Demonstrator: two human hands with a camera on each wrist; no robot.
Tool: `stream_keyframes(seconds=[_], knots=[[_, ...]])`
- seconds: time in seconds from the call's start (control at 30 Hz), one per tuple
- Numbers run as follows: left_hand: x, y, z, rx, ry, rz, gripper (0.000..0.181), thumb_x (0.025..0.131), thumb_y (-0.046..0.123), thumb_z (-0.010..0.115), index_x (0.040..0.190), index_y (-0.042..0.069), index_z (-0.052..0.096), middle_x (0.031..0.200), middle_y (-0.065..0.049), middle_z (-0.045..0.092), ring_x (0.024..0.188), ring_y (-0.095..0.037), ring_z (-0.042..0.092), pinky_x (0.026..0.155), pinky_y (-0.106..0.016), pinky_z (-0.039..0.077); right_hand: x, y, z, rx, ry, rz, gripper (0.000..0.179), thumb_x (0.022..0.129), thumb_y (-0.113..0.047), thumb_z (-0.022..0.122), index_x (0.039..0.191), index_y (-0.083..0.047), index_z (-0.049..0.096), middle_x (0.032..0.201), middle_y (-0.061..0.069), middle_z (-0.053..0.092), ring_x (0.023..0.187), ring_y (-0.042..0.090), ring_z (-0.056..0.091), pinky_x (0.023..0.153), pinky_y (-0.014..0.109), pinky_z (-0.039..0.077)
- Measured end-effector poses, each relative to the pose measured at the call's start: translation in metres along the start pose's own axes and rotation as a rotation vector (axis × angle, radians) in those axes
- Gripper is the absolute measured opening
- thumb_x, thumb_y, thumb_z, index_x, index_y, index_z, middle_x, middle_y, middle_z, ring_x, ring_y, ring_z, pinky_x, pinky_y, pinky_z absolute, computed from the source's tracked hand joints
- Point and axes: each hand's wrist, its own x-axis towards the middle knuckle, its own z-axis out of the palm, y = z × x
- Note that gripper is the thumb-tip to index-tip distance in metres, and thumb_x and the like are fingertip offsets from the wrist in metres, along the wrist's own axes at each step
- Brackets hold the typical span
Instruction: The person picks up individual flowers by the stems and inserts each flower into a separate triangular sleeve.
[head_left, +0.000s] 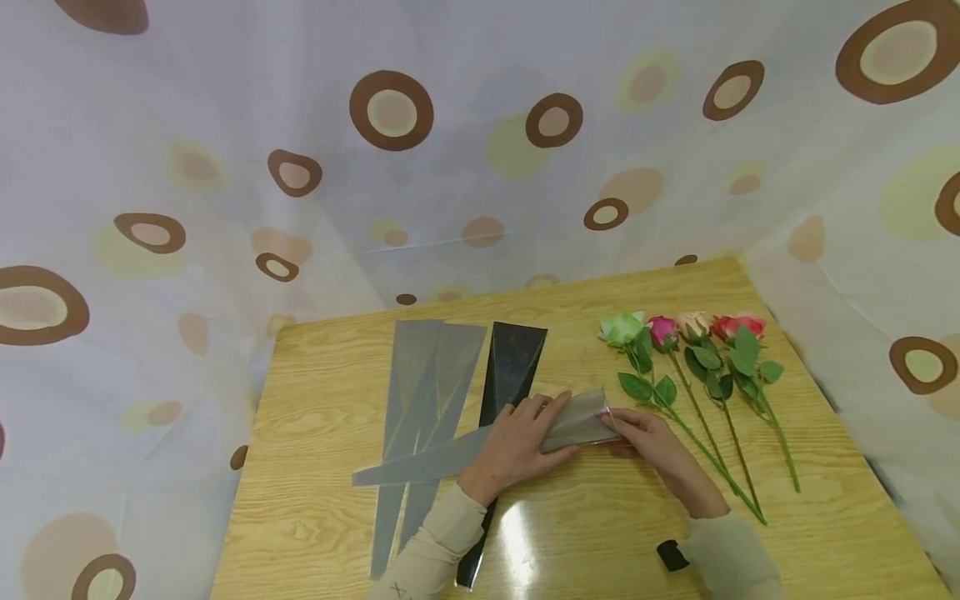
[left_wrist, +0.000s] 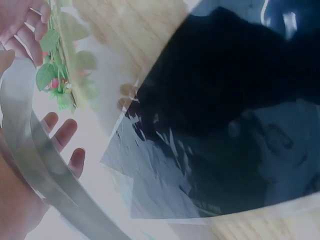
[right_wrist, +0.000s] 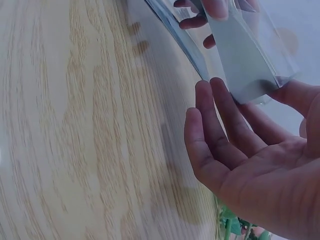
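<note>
A long tapered grey flower sleeve point(head_left: 577, 421) with a clear edge is held above the table between both hands. My left hand point(head_left: 521, 446) grips it around the middle, thumb on one side and fingers on the other, as the left wrist view shows. At the wide end, my right hand point(head_left: 663, 446) pinches the rim; in the right wrist view the thumb is at the sleeve's corner point(right_wrist: 250, 90), with the other fingers spread below. Under the left forearm lies a black sleeve point(head_left: 516, 354). More grey sleeves point(head_left: 412, 358) lie overlapping to its left.
Several roses with leafy stems lie at the right: a pale green rose point(head_left: 622, 329), a magenta rose point(head_left: 663, 332), a peach rose point(head_left: 693, 323) and red blooms point(head_left: 738, 327). A small black object point(head_left: 672, 556) is beside the right cuff. Patterned curtains point(head_left: 480, 167) surround the wooden table point(head_left: 315, 417).
</note>
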Motion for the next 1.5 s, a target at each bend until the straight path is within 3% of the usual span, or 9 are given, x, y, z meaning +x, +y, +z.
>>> stream_keyframes(seconds=[0.23, 0.33, 0.43, 0.57, 0.67, 0.8, 1.07, 1.27, 1.5], knots=[[0.001, -0.002, 0.001, 0.076, 0.03, 0.019, 0.094, 0.097, 0.074, 0.058, 0.169, 0.023, 0.025, 0.135, 0.005, 0.067, 0.111, -0.014, 0.068, 0.079, -0.034, 0.052, -0.001, -0.001, -0.002, 0.005, 0.025, -0.002, 0.055, 0.114, -0.028, 0.05, 0.152, 0.012, 0.046, 0.15, 0.028, 0.057, 0.102, 0.002, 0.072, 0.094, 0.032, 0.061], [0.002, -0.002, 0.001, 0.109, 0.045, 0.02, 0.098, 0.095, 0.076, 0.058, 0.169, 0.022, 0.024, 0.132, 0.006, 0.068, 0.107, -0.013, 0.068, 0.077, -0.032, 0.05, -0.001, 0.0, -0.003, 0.013, 0.092, 0.012, 0.057, 0.114, -0.031, 0.05, 0.153, 0.01, 0.047, 0.134, 0.014, 0.067, 0.099, 0.001, 0.07, 0.091, 0.029, 0.062], [0.003, -0.002, 0.001, 0.123, 0.049, 0.022, 0.098, 0.095, 0.076, 0.058, 0.169, 0.021, 0.025, 0.132, 0.006, 0.068, 0.106, -0.013, 0.068, 0.076, -0.032, 0.048, -0.002, 0.001, -0.007, -0.007, 0.22, -0.027, 0.053, 0.112, -0.031, 0.053, 0.149, 0.008, 0.053, 0.118, 0.001, 0.073, 0.092, 0.003, 0.071, 0.084, 0.027, 0.062], [0.003, -0.002, 0.0, 0.122, 0.046, 0.019, 0.098, 0.095, 0.076, 0.057, 0.169, 0.021, 0.024, 0.132, 0.006, 0.068, 0.106, -0.013, 0.068, 0.077, -0.032, 0.048, -0.004, 0.0, -0.02, -0.295, 0.407, -0.13, 0.041, 0.111, -0.026, 0.057, 0.135, 0.005, 0.065, 0.111, 0.016, 0.077, 0.079, 0.003, 0.067, 0.067, 0.024, 0.057], [0.003, -0.002, -0.002, 0.119, 0.048, 0.015, 0.098, 0.095, 0.075, 0.058, 0.169, 0.021, 0.024, 0.132, 0.006, 0.068, 0.106, -0.013, 0.068, 0.078, -0.032, 0.049, -0.004, -0.002, -0.033, -0.556, 0.486, -0.126, 0.036, 0.109, -0.025, 0.057, 0.128, 0.002, 0.071, 0.111, 0.023, 0.074, 0.069, 0.008, 0.061, 0.055, 0.029, 0.048], [0.002, -0.002, -0.003, 0.119, 0.055, 0.006, 0.097, 0.096, 0.075, 0.057, 0.169, 0.021, 0.024, 0.131, 0.006, 0.068, 0.105, -0.013, 0.068, 0.078, -0.032, 0.049, -0.001, -0.004, -0.048, -0.71, 0.461, -0.071, 0.035, 0.108, -0.022, 0.055, 0.126, 0.004, 0.07, 0.109, 0.025, 0.073, 0.063, 0.018, 0.06, 0.052, 0.034, 0.044], [0.002, -0.003, -0.005, 0.139, 0.072, -0.009, 0.096, 0.096, 0.075, 0.058, 0.169, 0.02, 0.026, 0.13, 0.006, 0.07, 0.101, -0.013, 0.068, 0.075, -0.031, 0.048, 0.005, 0.001, -0.06, -0.792, 0.41, 0.026, 0.033, 0.106, -0.021, 0.057, 0.12, 0.006, 0.07, 0.106, 0.026, 0.075, 0.063, 0.022, 0.065, 0.051, 0.036, 0.049], [0.001, -0.004, -0.005, 0.136, 0.074, -0.015, 0.097, 0.095, 0.075, 0.059, 0.169, 0.021, 0.026, 0.129, 0.006, 0.07, 0.102, -0.013, 0.069, 0.076, -0.032, 0.049, 0.009, 0.003, -0.059, -0.788, 0.409, 0.014, 0.033, 0.107, -0.023, 0.057, 0.119, 0.005, 0.07, 0.097, 0.023, 0.076, 0.056, 0.02, 0.061, 0.047, 0.036, 0.046], [-0.001, -0.005, -0.005, 0.105, 0.063, -0.023, 0.097, 0.095, 0.073, 0.061, 0.169, 0.021, 0.026, 0.13, 0.005, 0.069, 0.104, -0.014, 0.069, 0.078, -0.033, 0.05, 0.024, 0.002, -0.056, -0.808, 0.449, -0.074, 0.033, 0.108, -0.025, 0.057, 0.12, 0.002, 0.071, 0.085, 0.017, 0.076, 0.049, 0.018, 0.055, 0.044, 0.034, 0.041]])
